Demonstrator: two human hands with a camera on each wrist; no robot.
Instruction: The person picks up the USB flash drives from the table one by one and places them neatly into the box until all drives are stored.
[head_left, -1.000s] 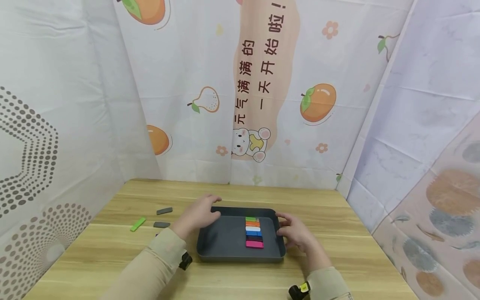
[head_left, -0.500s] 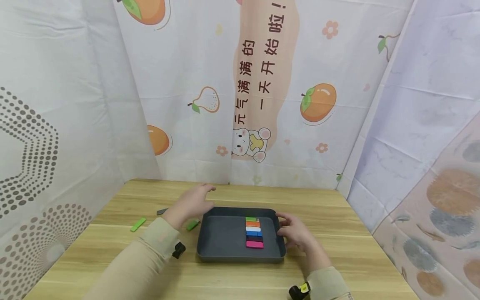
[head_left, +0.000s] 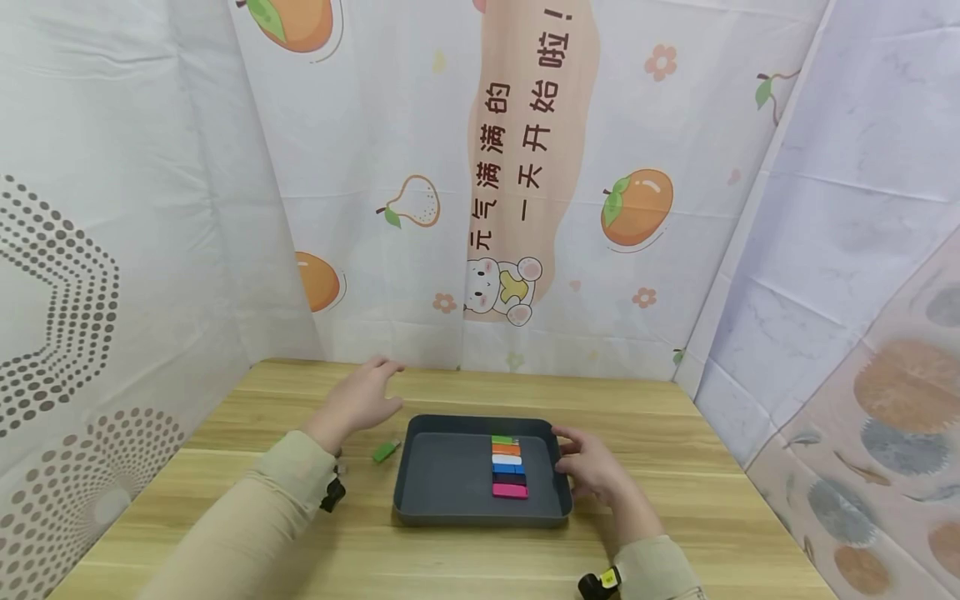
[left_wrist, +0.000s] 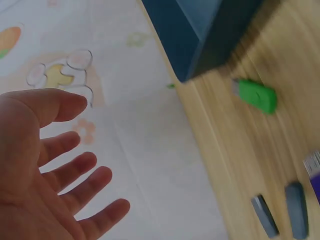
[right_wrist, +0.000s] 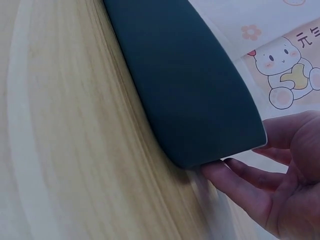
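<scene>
My left hand [head_left: 358,402] hovers over the table left of the tray, fingers spread and nothing held, as the left wrist view also shows. A green USB stick [left_wrist: 257,96] lies below it on the wood, beside the tray's left wall. My right hand [head_left: 594,465] grips the right wall of the dark grey tray [head_left: 442,510], its fingertips over the rim. In the right wrist view the fingers [right_wrist: 240,187] meet the outer wall. Inside the tray several USB sticks lie in a column, from a green one [head_left: 502,439] to a pink one [head_left: 510,492].
Two grey sticks [left_wrist: 297,210] and a purple piece with a metal end [left_wrist: 315,170] lie on the table, shown in the left wrist view. The left arm [head_left: 247,508] hides part of the table's left side. A printed curtain [head_left: 375,283] hangs behind the table.
My left hand has moved left and away from the tray, and the green USB stick beside the tray has come into sight. The right hand and the tray have stayed put.
</scene>
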